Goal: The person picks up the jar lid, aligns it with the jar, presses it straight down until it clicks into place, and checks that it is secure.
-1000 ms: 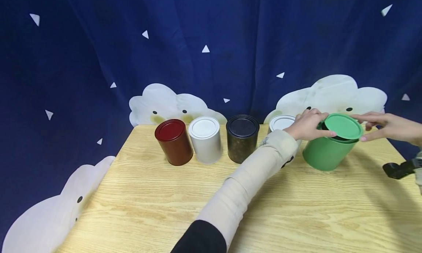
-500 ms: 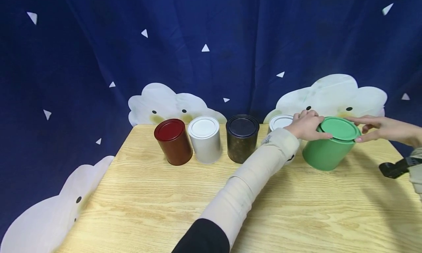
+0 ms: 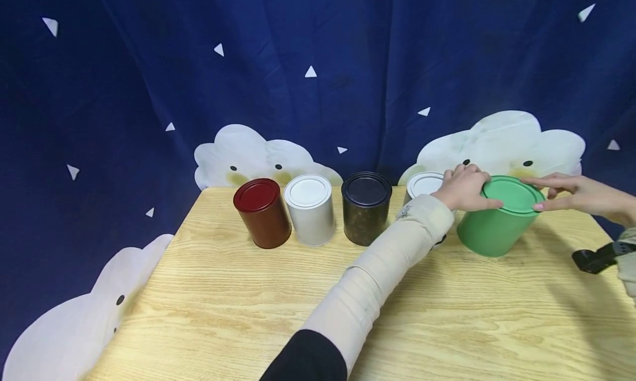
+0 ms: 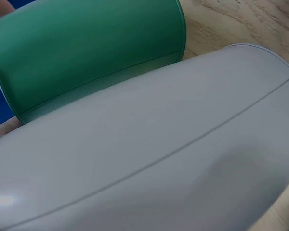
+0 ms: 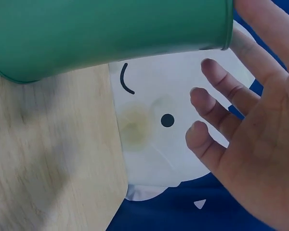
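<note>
At the right of the head view stands a green can (image 3: 492, 232), upright on the table, with a green lid (image 3: 514, 196) level on its top. My left hand (image 3: 466, 189) touches the lid's left edge, thumb laid along the rim. From the other side my right hand (image 3: 578, 193) has thumb and index finger on the rim. In the right wrist view the other fingers of that hand (image 5: 267, 130) hang relaxed beside the can (image 5: 111, 29). Just under my left wrist is a white can (image 3: 424, 183), mostly hidden there but large in the left wrist view.
A dark red can (image 3: 268, 226), another white can (image 3: 314, 226) and a black can (image 3: 365, 225) stand in a row along the back of the wooden table (image 3: 248, 303). A blue curtain (image 3: 278, 99) with clouds hangs behind. A black wrist device (image 3: 596, 258) sits below my right hand.
The green lid was tilted with a dark gap at its near side; it has gone down and now lies level on the can. Both hands have lowered slightly with it.
</note>
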Tool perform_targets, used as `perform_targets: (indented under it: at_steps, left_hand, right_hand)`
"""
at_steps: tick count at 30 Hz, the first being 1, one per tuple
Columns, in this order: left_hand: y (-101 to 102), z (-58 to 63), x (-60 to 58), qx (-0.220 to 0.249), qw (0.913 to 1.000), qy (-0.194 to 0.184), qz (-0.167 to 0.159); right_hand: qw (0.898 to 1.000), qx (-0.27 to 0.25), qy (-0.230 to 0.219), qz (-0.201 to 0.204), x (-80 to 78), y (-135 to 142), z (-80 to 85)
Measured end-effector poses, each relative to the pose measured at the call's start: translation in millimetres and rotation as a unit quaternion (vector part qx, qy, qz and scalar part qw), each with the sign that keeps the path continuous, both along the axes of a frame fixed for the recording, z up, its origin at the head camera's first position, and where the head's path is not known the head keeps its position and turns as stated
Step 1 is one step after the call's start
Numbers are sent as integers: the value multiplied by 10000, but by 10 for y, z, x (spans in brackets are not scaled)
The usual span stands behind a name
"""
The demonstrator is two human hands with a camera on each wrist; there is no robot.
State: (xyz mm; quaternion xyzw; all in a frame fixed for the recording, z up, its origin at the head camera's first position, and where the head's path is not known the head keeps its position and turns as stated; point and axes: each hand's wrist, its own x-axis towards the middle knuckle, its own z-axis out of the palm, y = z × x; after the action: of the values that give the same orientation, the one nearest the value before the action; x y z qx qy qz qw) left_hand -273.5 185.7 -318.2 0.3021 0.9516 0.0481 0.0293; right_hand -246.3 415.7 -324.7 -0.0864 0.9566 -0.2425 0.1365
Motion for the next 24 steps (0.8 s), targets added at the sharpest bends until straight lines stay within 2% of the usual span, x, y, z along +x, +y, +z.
perform_targets:
  at_steps: [9,15,24]
  left_hand:
    - [10,19,-7,112,9991,-226,343]
    - [27,42,-1,23,9990,-181,409]
    - [39,53,24,-4,9981,-203,573]
  right_hand:
    - [9997,249,-14,32,-47,-23,-22]
    - [9994,334,74,-37,-57,-23,-8]
    - [9999,120,106,44,-50,-36,-64]
